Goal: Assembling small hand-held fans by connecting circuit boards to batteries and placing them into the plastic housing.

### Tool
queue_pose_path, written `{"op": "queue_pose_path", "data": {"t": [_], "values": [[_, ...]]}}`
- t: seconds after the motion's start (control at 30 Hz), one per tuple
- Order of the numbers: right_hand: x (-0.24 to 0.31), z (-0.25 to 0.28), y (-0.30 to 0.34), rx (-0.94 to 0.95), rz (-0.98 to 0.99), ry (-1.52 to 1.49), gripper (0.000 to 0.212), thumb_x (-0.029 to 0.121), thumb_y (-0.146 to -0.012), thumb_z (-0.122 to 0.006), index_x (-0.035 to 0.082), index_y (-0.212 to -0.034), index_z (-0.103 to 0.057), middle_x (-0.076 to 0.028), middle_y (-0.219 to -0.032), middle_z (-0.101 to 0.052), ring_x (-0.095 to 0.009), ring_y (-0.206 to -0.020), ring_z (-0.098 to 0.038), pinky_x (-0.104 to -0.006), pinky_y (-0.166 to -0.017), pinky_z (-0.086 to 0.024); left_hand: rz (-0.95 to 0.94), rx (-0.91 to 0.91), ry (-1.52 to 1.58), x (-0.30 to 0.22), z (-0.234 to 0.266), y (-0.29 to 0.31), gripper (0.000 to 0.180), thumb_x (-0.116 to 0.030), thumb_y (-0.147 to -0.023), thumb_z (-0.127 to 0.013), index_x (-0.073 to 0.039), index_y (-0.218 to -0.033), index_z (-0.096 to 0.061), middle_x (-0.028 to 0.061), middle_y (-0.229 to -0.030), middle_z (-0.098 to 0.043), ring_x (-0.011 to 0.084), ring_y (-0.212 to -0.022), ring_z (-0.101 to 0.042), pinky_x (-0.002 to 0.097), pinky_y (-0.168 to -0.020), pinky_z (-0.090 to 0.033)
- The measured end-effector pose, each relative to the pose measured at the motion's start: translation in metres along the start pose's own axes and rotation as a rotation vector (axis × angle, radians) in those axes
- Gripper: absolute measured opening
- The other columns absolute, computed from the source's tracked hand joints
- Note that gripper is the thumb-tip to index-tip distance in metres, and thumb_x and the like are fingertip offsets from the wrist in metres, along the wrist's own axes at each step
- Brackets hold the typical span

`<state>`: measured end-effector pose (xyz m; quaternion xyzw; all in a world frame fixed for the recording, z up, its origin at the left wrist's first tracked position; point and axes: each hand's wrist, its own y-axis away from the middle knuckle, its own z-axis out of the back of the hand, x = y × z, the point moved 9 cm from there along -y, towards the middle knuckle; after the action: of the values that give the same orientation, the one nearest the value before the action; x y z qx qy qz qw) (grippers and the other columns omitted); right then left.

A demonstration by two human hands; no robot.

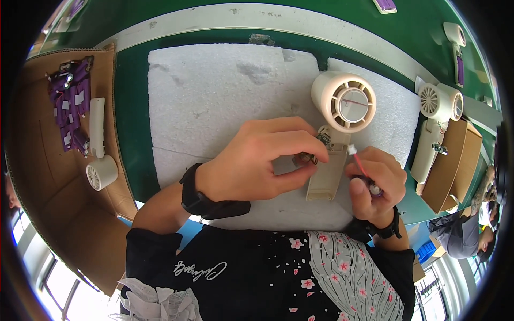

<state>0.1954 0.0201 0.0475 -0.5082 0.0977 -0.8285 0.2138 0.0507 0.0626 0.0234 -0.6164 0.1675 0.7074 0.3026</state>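
Currently L hand (262,158) pinches small pt (305,159) over L edge of shell (323,179); R hand (379,179), just right, grips wired pt (365,182), plug (352,150) up-left.

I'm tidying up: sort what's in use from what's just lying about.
Apparently in use:
fan head
open handle
foam sheet beneath
red wire in the right hand

Seemingly lying about:
purple packs in the left box
white fan beside them

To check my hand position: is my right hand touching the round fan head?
Apart: the head view shows white foam between right hand and round fan head.
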Motion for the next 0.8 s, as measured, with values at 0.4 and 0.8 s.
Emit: {"op": "queue_pose_path", "data": {"t": [0.4, 0.8], "values": [[0.002, -0.018, -0.008, 0.129, -0.158, 0.111, 0.012, 0.004, -0.071, -0.072, 0.001, -0.082, -0.068, -0.008, -0.073, -0.059, -0.018, -0.057, -0.057, -0.0271, -0.049, -0.043, -0.018, 0.028, 0.006, 0.002, 0.000, 0.001, 0.025, -0.003, -0.071, -0.082, -0.005, -0.092, -0.070, 0.0087, -0.087, -0.064, 0.0204, -0.071, -0.065, 0.0289, -0.060, -0.052], [-0.008, -0.015, -0.005, 0.114, -0.279, 0.092, 0.016, 0.000, -0.069, -0.076, 0.003, -0.084, -0.072, -0.007, -0.077, -0.057, -0.015, -0.058, -0.058, -0.0256, -0.050, -0.045, 0.136, 0.043, 0.250, 0.012, 0.001, 0.000, 0.028, 0.012, -0.073, -0.072, -0.002, -0.098, -0.069, 0.0098, -0.095, -0.065, 0.0198, -0.085, -0.067, 0.0285, -0.074, -0.057]]}}
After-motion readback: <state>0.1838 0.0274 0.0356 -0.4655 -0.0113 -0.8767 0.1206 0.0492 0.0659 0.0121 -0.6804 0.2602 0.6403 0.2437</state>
